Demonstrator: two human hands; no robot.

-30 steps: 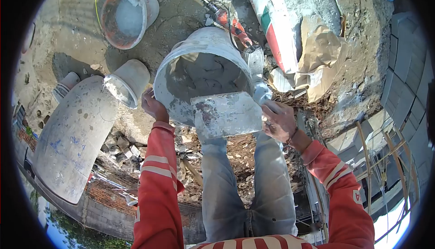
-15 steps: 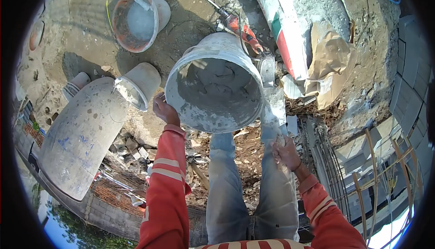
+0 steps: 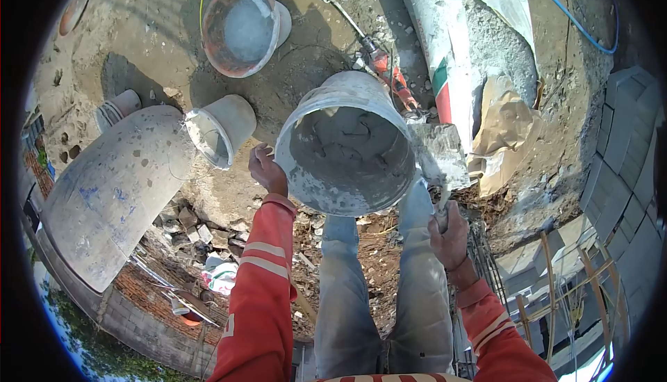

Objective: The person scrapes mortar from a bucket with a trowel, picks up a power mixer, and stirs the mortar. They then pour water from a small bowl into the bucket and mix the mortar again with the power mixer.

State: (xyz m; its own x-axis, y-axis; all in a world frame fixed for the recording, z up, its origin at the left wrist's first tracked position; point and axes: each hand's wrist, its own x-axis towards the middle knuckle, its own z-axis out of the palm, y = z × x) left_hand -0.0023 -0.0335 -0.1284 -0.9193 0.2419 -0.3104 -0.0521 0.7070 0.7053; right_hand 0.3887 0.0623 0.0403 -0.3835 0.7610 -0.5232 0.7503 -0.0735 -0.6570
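Observation:
A mortar-caked bucket [image 3: 326, 200] tilts its mouth towards me, in front of my jeans-clad legs. Wet grey mortar [image 3: 347, 135] covers its inside. My left hand [image 3: 266, 168] is at the bucket's left rim, fingers curled; the exact contact is partly hidden. To the right of the bucket, my right hand [image 3: 449, 237] is closed round the handle of a trowel [image 3: 439, 156]. The trowel's broad, mortar-stained blade points away from me, beside the bucket's right rim.
An orange-rimmed bucket [image 3: 214, 48] of cloudy water stands far left. A smaller bucket [image 3: 236, 125] lies near a curved grey panel [image 3: 118, 187]. A red power mixer [image 3: 392, 79] and an opened cement bag [image 3: 434, 41] lie beyond. Rubble [image 3: 201, 232] covers ground at left.
My right hand has raised the trowel, whose blade now shows broad side up beside the bucket. My left hand stays near the left rim. The whole view has shifted slightly.

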